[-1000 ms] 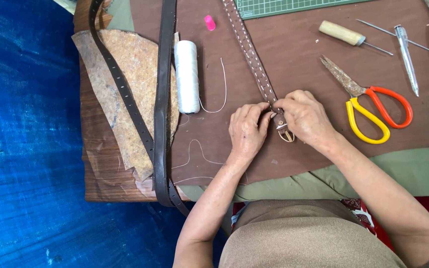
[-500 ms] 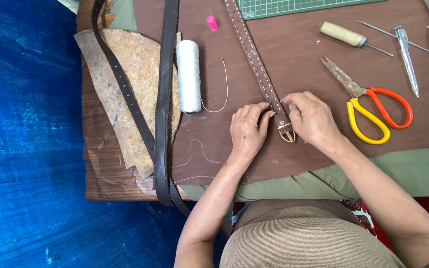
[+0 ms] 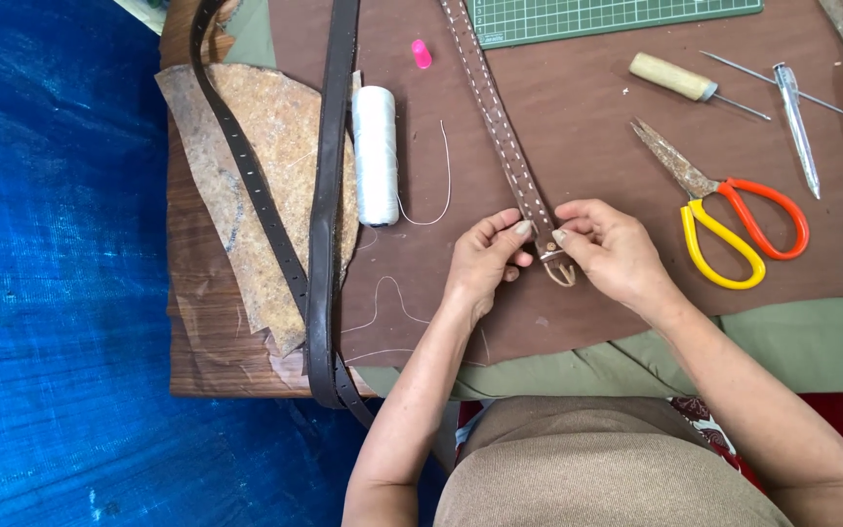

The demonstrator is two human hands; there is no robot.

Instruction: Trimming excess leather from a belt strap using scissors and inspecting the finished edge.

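Note:
A brown stitched leather strap runs from the top of the view down to a small metal buckle near the table's front. My left hand pinches the strap's end from the left, thumb and fingers on its edge. My right hand grips the same end from the right, just above the buckle. Both hands rest on the brown leather work surface.
A white thread spool with loose thread lies left of the strap. Dark belts cross a rough leather scrap. Scissors, awls, a pink thimble and a green cutting mat lie further back. Blue tarp covers the floor.
Both hands have shifted slightly on the strap's end, with the fingertips now pinching it closer above the buckle. The strap and tools have stayed in place.

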